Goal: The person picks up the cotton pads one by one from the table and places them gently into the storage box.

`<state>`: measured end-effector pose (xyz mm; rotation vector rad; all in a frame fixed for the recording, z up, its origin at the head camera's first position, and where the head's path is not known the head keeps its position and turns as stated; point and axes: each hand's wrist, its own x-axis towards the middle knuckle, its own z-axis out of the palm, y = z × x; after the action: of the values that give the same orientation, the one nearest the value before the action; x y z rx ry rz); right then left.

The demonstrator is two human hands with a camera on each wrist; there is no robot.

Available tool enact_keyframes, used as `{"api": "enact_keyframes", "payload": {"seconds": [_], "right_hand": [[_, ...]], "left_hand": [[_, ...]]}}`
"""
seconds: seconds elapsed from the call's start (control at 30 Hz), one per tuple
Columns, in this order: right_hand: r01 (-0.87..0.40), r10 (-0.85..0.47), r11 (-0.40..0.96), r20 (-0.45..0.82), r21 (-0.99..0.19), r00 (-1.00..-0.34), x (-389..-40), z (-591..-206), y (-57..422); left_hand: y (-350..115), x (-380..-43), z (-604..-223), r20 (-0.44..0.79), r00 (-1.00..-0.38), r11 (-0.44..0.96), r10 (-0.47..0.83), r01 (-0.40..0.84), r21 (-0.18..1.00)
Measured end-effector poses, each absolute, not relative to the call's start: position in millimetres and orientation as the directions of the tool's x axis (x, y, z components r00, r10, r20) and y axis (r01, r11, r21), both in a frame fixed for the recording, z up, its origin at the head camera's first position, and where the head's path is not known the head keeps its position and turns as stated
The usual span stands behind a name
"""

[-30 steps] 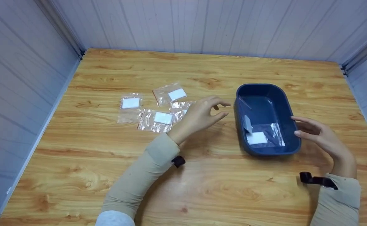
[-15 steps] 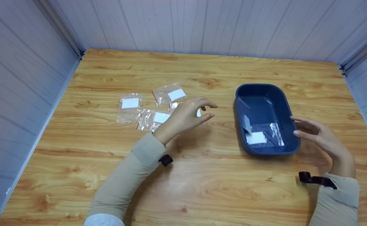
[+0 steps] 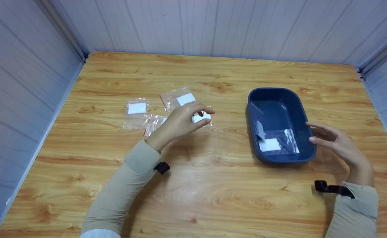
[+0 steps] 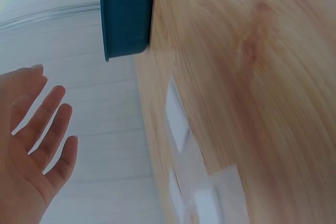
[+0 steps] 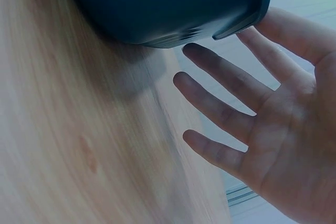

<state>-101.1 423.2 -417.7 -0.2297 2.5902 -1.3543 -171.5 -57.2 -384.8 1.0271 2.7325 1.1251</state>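
My left hand (image 3: 180, 120) hovers palm-down above several small clear zip bags, its fingers loosely bent and nothing between them. Beneath its fingertips lies one bag (image 3: 202, 116) with a white rectangle; another bag (image 3: 152, 125) is partly covered by the wrist. Farther off are a third bag (image 3: 186, 99) and a bag (image 3: 136, 108) at the far left. My right hand (image 3: 342, 145) touches the right side of a dark blue plastic bin (image 3: 273, 112), fingers spread and thumb at the rim. Inside the bin, one bag (image 3: 270, 144) lies flat and another (image 3: 259, 129) leans against the left wall.
The wooden tabletop (image 3: 193, 185) is bounded by pale panel walls (image 3: 193, 26) at the back and both sides. A black wrist mount (image 3: 162, 167) sits on the left sleeve, and a similar black mount (image 3: 334, 189) on the right sleeve.
My left hand has moved left, away from the bin and over the bags, uncovering the rightmost one's white rectangle. My right hand stays at the bin.
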Motion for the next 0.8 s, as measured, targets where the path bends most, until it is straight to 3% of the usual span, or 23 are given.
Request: {"api": "enact_keyframes", "payload": {"seconds": [0.8], "right_hand": [[-0.068, -0.255, 0.48, -0.065, -0.874, -0.965, -101.2, -423.2, 425.1]], "left_hand": [[-127.6, -170.8, -393.9, 0.076, -0.848, 0.561, 0.525, 0.412, 0.718]]}}
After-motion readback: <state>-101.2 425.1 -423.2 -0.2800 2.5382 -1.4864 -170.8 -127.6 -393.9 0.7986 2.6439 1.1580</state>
